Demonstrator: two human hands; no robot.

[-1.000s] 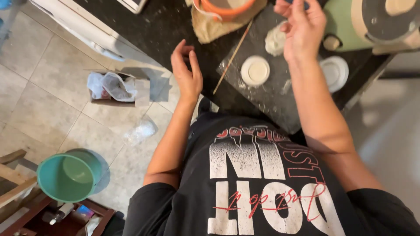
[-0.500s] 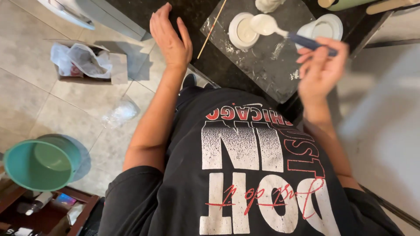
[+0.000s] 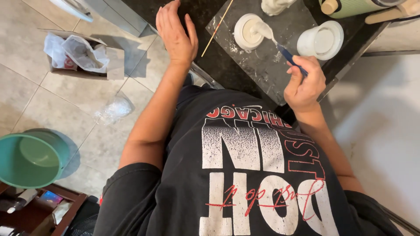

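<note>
The right hand is closed around the blue handle of a spoon, fingers wrapped low on the handle's end. Ahead of that hand the spoon's bowl, loaded with white paste, sits over a small round white mould that already holds some of the same paste. The spoon looks light and stiff; the paste looks soft and runny enough to drip, so the grip far back on the handle probably gives fine tilt but little steadiness. The mould seems small and light, likely to slide if nudged. Just beside the hand, farther out, stands a white cup. All of this rests on a dark stone slab smeared with white. The left hand is open and empty, fingers straight, hovering over the dark counter's edge; a thin wooden stick lies between it and the mould. Below the left arm, on the tiled floor, sit a cardboard box and a green bucket.
</note>
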